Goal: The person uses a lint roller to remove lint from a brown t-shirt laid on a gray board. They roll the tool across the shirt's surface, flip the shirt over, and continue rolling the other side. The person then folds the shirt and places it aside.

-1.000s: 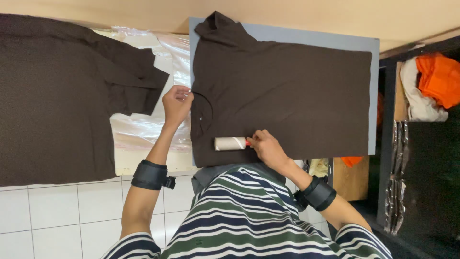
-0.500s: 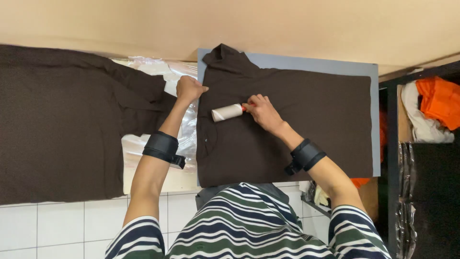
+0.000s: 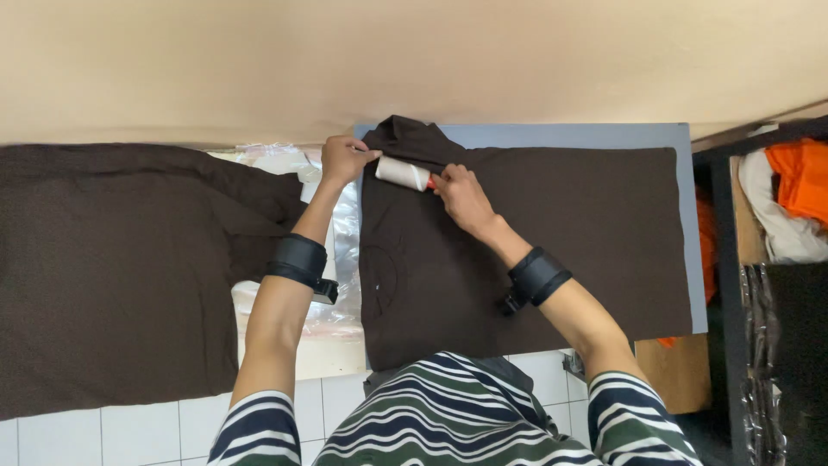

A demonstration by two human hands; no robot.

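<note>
Near the frame's upper centre, our right hand (image 3: 461,194) is curling around the lint roller (image 3: 404,173), hiding its handle; the roller is lying crosswise, pointing left. Our left hand (image 3: 343,160) is pinching the brown shirt (image 3: 517,233) beside it.

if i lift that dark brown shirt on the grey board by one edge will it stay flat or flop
The dark brown fabric shirt would probably flop: it drapes limp over the flat grey board. It likely bunches when pushed, since the left hand pins its edge while the right hand runs the white cylindrical lint roller.
</note>
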